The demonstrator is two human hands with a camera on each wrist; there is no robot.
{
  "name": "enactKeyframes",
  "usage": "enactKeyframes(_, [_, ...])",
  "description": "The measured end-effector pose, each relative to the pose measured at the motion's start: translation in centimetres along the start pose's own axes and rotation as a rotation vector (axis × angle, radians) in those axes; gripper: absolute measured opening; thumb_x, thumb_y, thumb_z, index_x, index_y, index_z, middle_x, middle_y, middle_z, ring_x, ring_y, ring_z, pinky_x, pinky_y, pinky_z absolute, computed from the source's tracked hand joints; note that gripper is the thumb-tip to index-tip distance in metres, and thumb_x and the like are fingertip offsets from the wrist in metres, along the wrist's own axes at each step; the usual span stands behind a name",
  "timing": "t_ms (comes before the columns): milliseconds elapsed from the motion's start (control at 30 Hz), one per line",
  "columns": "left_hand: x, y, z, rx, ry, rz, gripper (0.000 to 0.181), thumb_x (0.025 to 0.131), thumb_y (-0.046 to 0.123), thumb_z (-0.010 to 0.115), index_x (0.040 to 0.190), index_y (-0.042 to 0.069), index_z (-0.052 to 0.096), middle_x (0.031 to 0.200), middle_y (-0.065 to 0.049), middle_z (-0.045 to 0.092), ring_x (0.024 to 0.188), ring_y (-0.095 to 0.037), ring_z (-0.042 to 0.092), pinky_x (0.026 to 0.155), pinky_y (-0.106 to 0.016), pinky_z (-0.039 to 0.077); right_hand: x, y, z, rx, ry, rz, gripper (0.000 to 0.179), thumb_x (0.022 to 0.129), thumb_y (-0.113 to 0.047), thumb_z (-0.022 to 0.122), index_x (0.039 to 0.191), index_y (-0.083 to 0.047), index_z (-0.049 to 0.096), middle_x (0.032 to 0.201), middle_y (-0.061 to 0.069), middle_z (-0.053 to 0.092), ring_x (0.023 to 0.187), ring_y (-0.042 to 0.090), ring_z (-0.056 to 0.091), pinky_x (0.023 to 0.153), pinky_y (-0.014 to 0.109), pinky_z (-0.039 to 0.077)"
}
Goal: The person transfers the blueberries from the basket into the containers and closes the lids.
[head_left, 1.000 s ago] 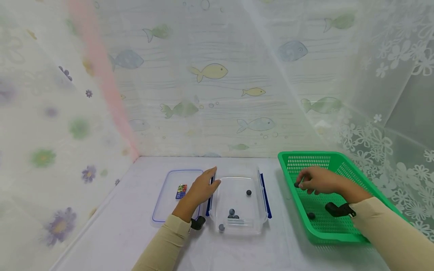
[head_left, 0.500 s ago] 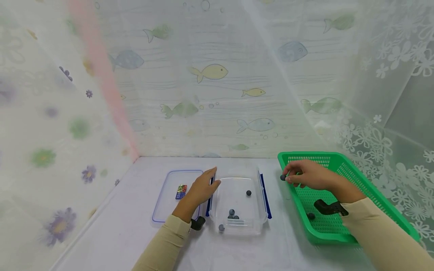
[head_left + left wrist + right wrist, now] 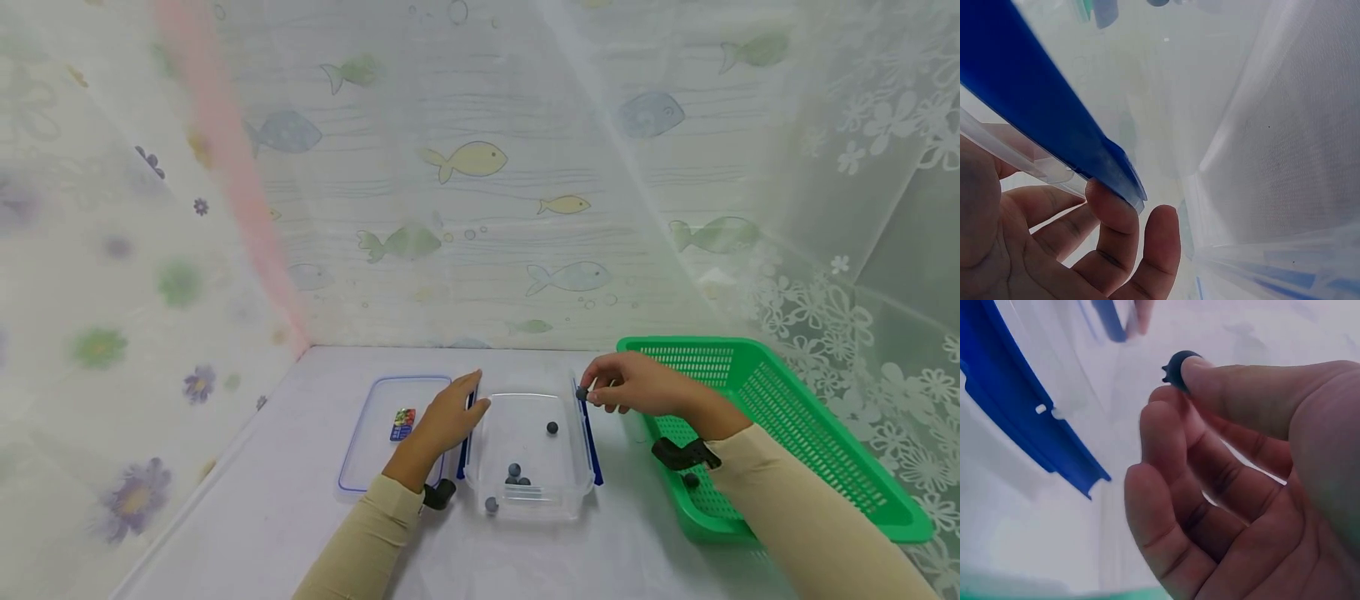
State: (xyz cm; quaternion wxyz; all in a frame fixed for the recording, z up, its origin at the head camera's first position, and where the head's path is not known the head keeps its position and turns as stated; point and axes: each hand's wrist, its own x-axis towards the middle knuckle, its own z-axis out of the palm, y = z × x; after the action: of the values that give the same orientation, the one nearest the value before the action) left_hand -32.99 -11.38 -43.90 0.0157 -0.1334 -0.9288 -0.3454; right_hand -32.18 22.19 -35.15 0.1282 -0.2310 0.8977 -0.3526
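My right hand [image 3: 630, 385] pinches a blueberry [image 3: 1177, 369] between thumb and fingertips, with the berry's small crown showing. In the head view this hand hovers at the right rim of a clear plastic container [image 3: 517, 417] with blue side latches [image 3: 590, 442]. My left hand [image 3: 447, 417] holds the container's left wall, thumb over the rim and fingers outside, one fingertip at the blue latch [image 3: 1029, 87]. Inside lie a single blueberry [image 3: 552, 427] and a small cluster of blueberries [image 3: 514, 470]. Another blueberry [image 3: 491, 504] shows at the front left corner.
A green plastic basket [image 3: 697, 525] stands on the right, with a blueberry [image 3: 691, 480] inside near its left wall. Left of the container lies its clear lid [image 3: 360, 442] with a blue rim and a colourful label [image 3: 402, 424]. Patterned curtains surround the white table [image 3: 285, 517].
My right hand has lifted the blueberry out of the green basket and carried it left to the container's right rim. My left hand has stayed in place.
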Motion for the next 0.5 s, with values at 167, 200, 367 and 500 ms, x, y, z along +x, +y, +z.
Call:
enactKeyframes(167, [-0.1, 0.1, 0.1, 0.002, 0.002, -0.008, 0.065, 0.106, 0.035, 0.057, 0.163, 0.015, 0.033, 0.167, -0.009, 0.036, 0.155, -0.034, 0.033, 0.124, -0.055, 0.029, 1.0, 0.6, 0.9, 0.112, -0.011, -0.013, 0.021, 0.098, -0.025, 0.073, 0.115, -0.013, 0.071, 0.097, 0.010, 0.074, 0.087, 0.028, 0.068, 0.076, 0.041, 0.061])
enactKeyframes(200, [-0.1, 0.1, 0.1, 0.000, 0.003, -0.008, 0.065, 0.106, 0.035, 0.057, 0.163, 0.015, 0.034, 0.167, -0.009, 0.037, 0.155, -0.034, 0.033, 0.124, -0.055, 0.030, 1.2, 0.9, 1.1, 0.137, -0.012, -0.013, 0.022, 0.098, -0.025, 0.073, 0.115, -0.013, 0.071, 0.099, 0.011, 0.074, 0.088, 0.029, 0.068, 0.076, 0.040, 0.061])
enactKeyframes(367, [-0.1, 0.1, 0.2, -0.006, -0.001, -0.008, 0.064, 0.106, 0.034, 0.056, 0.163, 0.015, 0.033, 0.167, -0.009, 0.036, 0.155, -0.035, 0.033, 0.124, -0.056, 0.030, 1.8, 2.1, 1.8, 0.217, -0.002, 0.013, 0.025, 0.097, -0.028, 0.074, 0.117, -0.013, 0.071, 0.104, 0.011, 0.072, 0.093, 0.029, 0.065, 0.081, 0.041, 0.060])
enactKeyframes(500, [0.0, 0.1, -0.1, 0.001, 0.001, 0.008, 0.064, 0.107, 0.034, 0.056, 0.163, 0.013, 0.033, 0.167, -0.009, 0.035, 0.155, -0.034, 0.032, 0.125, -0.055, 0.029, 2.1, 2.4, 2.1, 0.247, 0.013, 0.025, 0.028, 0.097, -0.031, 0.074, 0.119, -0.014, 0.072, 0.112, 0.009, 0.072, 0.103, 0.029, 0.065, 0.089, 0.041, 0.058])
